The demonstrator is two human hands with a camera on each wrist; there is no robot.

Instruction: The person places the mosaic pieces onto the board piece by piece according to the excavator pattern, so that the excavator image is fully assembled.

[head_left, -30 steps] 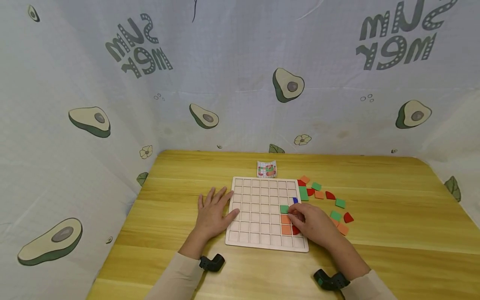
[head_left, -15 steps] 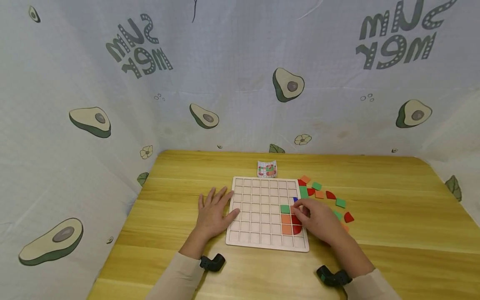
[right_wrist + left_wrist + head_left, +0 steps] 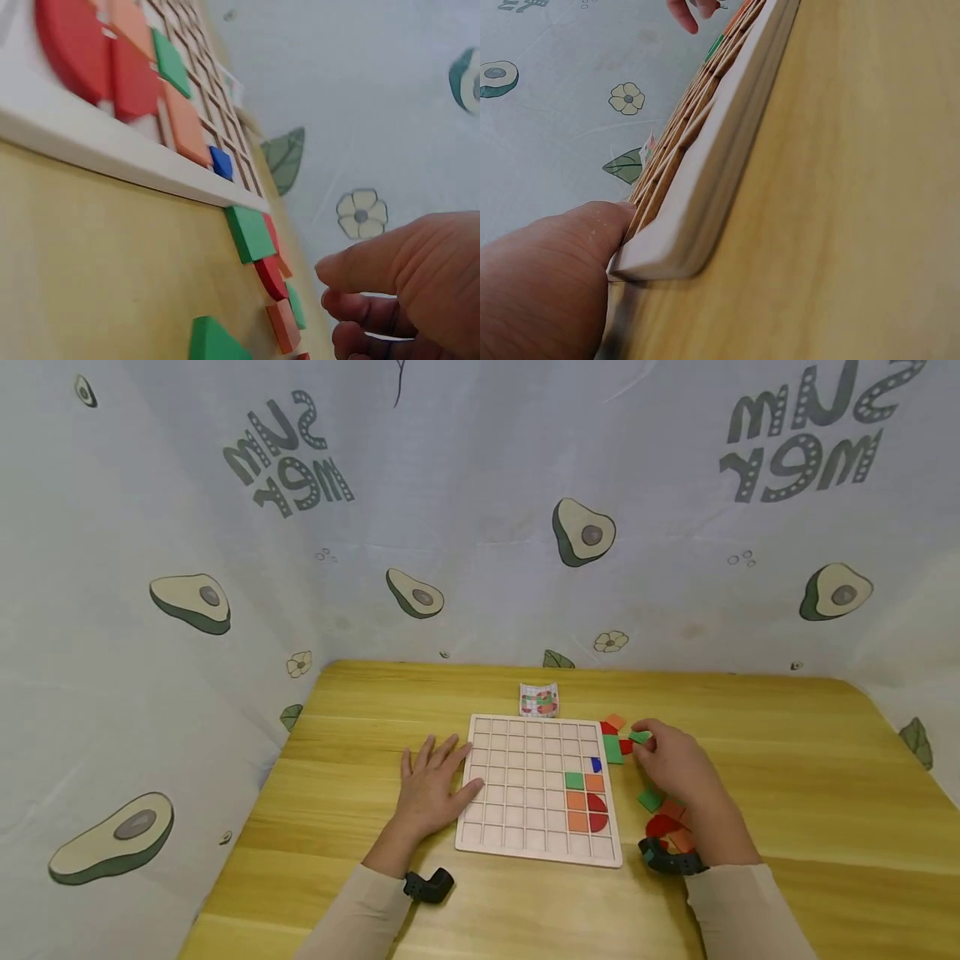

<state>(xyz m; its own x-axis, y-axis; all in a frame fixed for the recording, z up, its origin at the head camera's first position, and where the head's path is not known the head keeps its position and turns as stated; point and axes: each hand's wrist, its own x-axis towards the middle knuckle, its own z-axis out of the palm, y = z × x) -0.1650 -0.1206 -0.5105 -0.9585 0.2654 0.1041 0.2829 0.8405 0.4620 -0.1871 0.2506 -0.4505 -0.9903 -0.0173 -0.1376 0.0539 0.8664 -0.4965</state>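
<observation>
A pale wooden grid board point(image 3: 517, 814) lies on the table. My left hand point(image 3: 431, 793) rests spread at its left edge; in the left wrist view the thumb point(image 3: 555, 262) touches the board's corner. Along the board's right side sit a green square tile point(image 3: 573, 781), several orange square tiles point(image 3: 577, 821), two red quarter-circle tiles point(image 3: 597, 822) and a blue piece point(image 3: 596, 765). Beyond the right edge, my right hand point(image 3: 675, 760) reaches over a loose green tile point(image 3: 640, 737). The right wrist view shows its fingers bent, thumb apart from them, with no tile visible between.
Loose tiles lie right of the board, including a green one point(image 3: 613, 749) against its edge and a red one point(image 3: 663, 827) by my right wrist. A small pattern card point(image 3: 538, 701) stands behind the board. A printed curtain point(image 3: 480, 527) hangs behind the table.
My right hand has left the board, where an orange tile sits beside the green one, and moved up and right to the loose green tile. Several loose tiles have shifted nearer the front.
</observation>
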